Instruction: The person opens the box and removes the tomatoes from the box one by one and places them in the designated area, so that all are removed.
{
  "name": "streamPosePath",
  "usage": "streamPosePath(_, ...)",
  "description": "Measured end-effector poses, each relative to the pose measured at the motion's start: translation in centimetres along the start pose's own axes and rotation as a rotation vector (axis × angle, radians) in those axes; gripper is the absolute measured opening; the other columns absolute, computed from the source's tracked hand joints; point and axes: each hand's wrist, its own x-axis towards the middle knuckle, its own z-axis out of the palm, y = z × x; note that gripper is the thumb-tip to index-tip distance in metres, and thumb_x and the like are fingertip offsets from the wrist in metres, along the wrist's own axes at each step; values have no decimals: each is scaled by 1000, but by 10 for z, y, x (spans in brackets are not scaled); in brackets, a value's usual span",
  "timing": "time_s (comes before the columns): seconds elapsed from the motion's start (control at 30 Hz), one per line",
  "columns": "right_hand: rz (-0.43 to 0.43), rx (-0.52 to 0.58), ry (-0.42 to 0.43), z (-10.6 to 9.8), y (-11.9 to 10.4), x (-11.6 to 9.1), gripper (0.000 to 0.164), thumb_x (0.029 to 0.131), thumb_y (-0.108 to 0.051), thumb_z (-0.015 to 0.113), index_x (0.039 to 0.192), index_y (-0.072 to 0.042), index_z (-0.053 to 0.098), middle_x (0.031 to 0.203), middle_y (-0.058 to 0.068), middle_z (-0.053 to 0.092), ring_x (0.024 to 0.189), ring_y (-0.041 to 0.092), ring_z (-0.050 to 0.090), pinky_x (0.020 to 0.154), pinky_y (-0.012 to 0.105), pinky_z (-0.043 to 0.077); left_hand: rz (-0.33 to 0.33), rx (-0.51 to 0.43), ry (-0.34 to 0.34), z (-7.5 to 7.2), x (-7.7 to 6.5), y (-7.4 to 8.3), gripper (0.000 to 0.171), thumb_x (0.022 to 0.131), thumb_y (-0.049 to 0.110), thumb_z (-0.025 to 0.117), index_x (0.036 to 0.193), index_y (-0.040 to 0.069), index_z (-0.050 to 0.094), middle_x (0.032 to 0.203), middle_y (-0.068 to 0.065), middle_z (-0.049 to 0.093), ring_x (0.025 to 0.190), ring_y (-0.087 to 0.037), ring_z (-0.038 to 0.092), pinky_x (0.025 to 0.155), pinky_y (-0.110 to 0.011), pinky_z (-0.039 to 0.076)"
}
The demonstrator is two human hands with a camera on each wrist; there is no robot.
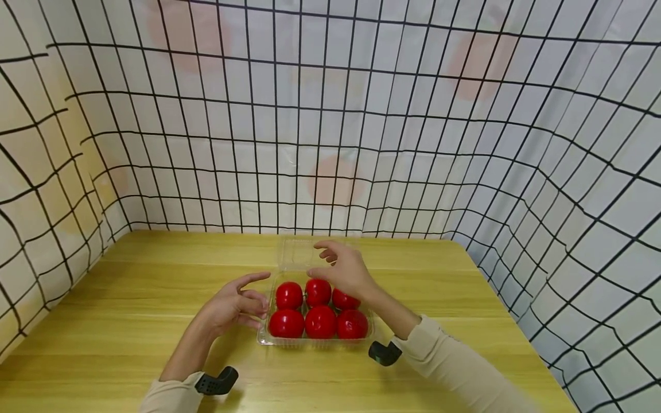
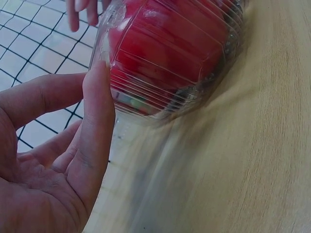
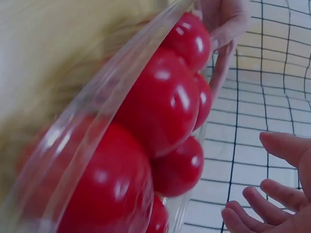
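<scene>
A clear plastic clamshell box (image 1: 263, 339) sits on the table, holding several shiny red tomatoes (image 1: 321, 322) in two rows. Its transparent lid (image 1: 296, 255) lies folded back at the far side. Beside the box's left wall is my left hand (image 1: 232, 307), its index finger stretched out. Up close in the left wrist view, the thumb (image 2: 99, 107) comes right to the box's rim. My right hand (image 1: 348, 269) hovers over the far right of the box, in front of the lid, with loosely bent fingers and nothing in them.
The box rests on a yellow wood-grain table (image 1: 155, 275). White sheeting with a black wire grid (image 1: 320, 126) stands along the back and both sides. A black wrist device (image 1: 217, 381) is strapped at the left sleeve, another (image 1: 384, 353) at the right.
</scene>
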Motion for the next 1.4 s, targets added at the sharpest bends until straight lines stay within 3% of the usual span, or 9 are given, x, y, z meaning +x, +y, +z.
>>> streamPosePath(0.4,-40,44,-92,23,-13,2,51,86,-25,79,134,-16,65,124,9,69,112,31,65,97,45,55,-8,7,16,0,0,0,80,91,-2,63,160,6,23,92,-7,67,75,-19,69,66,-36,64)
streamPosePath(0.73,-25,90,-142,39,-12,0,50,84,-23,79,132,-13,66,130,14,67,118,38,63,99,51,54,-4,3,11,0,0,1,81,91,-2,64,160,6,23,92,-6,69,75,-19,69,67,-37,64)
streamPosePath(1.0,-48,101,-147,48,-5,2,42,86,-21,80,124,-8,70,128,14,69,118,36,64,102,51,53,-7,0,14,0,0,0,80,91,-2,64,160,7,24,92,-7,68,74,-19,69,67,-37,64)
streamPosePath(1.4,-29,79,-205,53,-1,3,48,85,-22,81,129,-7,68,133,14,67,125,35,60,107,53,49,-12,12,22,0,0,0,79,91,-2,64,159,7,26,92,-7,68,75,-19,69,67,-37,64)
